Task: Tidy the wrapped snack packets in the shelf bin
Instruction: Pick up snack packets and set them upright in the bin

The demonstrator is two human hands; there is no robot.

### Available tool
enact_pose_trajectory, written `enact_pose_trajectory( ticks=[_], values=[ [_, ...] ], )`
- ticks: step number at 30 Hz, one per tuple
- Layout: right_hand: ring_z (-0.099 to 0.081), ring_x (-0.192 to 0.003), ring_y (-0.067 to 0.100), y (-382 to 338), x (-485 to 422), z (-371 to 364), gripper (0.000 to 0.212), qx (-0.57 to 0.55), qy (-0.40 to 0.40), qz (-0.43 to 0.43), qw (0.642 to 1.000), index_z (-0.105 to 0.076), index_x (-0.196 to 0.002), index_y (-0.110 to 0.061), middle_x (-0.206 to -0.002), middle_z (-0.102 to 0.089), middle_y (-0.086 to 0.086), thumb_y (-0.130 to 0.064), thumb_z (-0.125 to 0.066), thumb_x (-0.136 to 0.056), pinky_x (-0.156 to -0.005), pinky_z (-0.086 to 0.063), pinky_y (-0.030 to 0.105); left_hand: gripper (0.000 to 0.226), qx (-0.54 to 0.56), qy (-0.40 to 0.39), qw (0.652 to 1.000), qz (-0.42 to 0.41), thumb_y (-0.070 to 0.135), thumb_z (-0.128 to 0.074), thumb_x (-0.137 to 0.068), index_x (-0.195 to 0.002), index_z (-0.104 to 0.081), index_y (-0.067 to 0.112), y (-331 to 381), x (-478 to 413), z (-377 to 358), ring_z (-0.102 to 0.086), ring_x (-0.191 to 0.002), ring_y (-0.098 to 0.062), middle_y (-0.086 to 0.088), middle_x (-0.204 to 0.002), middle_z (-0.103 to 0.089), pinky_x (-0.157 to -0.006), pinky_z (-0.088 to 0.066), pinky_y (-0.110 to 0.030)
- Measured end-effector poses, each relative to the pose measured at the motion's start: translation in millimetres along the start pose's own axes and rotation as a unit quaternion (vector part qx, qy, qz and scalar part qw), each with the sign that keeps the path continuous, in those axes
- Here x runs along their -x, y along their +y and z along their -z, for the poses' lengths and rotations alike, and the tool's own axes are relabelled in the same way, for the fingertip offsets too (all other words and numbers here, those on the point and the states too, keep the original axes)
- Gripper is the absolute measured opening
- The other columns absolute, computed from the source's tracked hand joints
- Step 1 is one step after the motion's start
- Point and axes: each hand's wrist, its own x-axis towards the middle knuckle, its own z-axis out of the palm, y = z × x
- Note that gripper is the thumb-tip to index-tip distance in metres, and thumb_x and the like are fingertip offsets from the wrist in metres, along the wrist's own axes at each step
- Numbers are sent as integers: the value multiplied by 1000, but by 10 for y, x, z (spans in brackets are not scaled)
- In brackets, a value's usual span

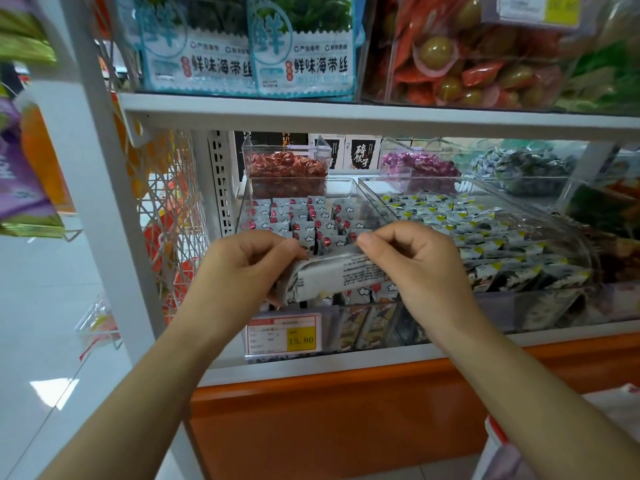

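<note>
Silver-grey wrapped packet (332,275) is held level over the front of the clear bin (339,179), gripped at one end by the curled left hand (242,268) and pinched at its top edge by the right hand (415,265); step judged mid-tidying, upright slotting among the rowed packets (298,216) called for next.

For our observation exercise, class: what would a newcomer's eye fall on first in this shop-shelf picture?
At the centre, the left hand and right hand together hold a bundle of grey wrapped packets over the clear bin of red-dotted packets. Above, two large blue-and-white seaweed bags stand on the upper shelf. Below the hands, a price tag with a yellow 15.80 patch sits on the bin's front.
</note>
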Motion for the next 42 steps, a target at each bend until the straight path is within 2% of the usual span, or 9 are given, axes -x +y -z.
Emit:
enact_pose_trajectory(
  ticks=[3, 9, 19, 24, 27, 30, 34, 39, 42],
  values=[
    [-51, -54, 3, 22, -18, 14, 19, 6, 14, -7, 1000, -67, -70, -15, -58, -58, 1, -21, -63, -88, -52, -38, 10, 26, 3, -46, 999, 10, 44, -61, -72, -80, -71, 22, -8, 18, -23, -64, -62, -9, 1, -75, -70, -54, -53, -18],
    [-52, -55, 0, 25, -21, 12, 22, 22, -7, 3, 1000, -64, -66, -23, -58, -58, -13, -20, -62, -88, -52, -38, 10, 13, -23, -28, 999, 10, 27, -65, -80, -73, -70, 18, -42, -6, -42, -62, -60, -21, -5, -70, -69, -57, -54, -33],
    [-55, -57, 2, 33, -16, -7, 21, 10, -6, -16, 1000, -66, -66, -20, -60, -61, -8, -20, -62, -87, -54, -42, 15, 17, -156, 14, 984, -80, 33, -59, -84, -69, -67, 29, -82, -12, -26, -57, -50, -12, 6, -62, -65, -43, -44, -17],
    [-52, -56, 11, 115, -36, -36, 30, 23, 48, -57, 997, -64, -70, -1, -61, -56, 12, -23, -60, -89, -55, -43, 20, 30, -111, -51, 992, -26, 52, -56, -74, -100, -61, 38, -98, 13, -92, -61, -74, 2, 18, -84, -64, -59, -48, -11],
    [-64, -71, 28, 172, -55, -16, 32, -37, 52, -117, 991, -63, -76, 6, -75, -62, 20, -21, -59, -91, -62, -58, 39, 48, -155, -56, 986, -41, 34, -65, -81, -127, -51, 35, -118, 17, -145, -59, -89, 5, 25, -100, -57, -69, -48, -7],
    [-70, -81, 20, 134, -58, -8, 15, -178, -1, -163, 971, -70, -94, -8, -93, -69, 9, -18, -61, -88, -67, -59, 27, 32, -123, -16, 991, -57, 24, -60, -87, -118, -56, 31, -133, -13, -139, -61, -76, 8, 21, -89, -63, -61, -49, -8],
    [-72, -81, 15, 124, -100, -23, 31, -138, -33, -124, 982, -61, -113, -26, -112, -63, 6, -12, -65, -85, -75, -58, 27, 24, -113, 18, 993, -35, 30, -54, -90, -114, -57, 30, -152, -92, -130, -65, -84, -5, 8, -100, -68, -74, -56, -27],
    [-70, -77, 19, 156, -381, -14, 23, -54, 86, -99, 990, -56, -102, -14, -98, -66, 13, -14, -69, -83, -67, -58, 27, 63, -438, 31, 891, -115, 48, -39, -90, -145, -26, 20, -234, -190, -68, -22, -140, -19, -2, -150, -33, -114, -15, -37],
    [-62, -81, 14, 220, -564, -108, 23, 75, 57, -39, 995, -57, -97, -12, -89, -62, 1, -20, -71, -81, -76, -53, 26, 67, -575, -15, 813, -93, 56, -14, -90, -148, -16, 22, -332, -223, -52, 2, -145, -16, 1, -156, -17, -114, 9, -46]
  ],
)
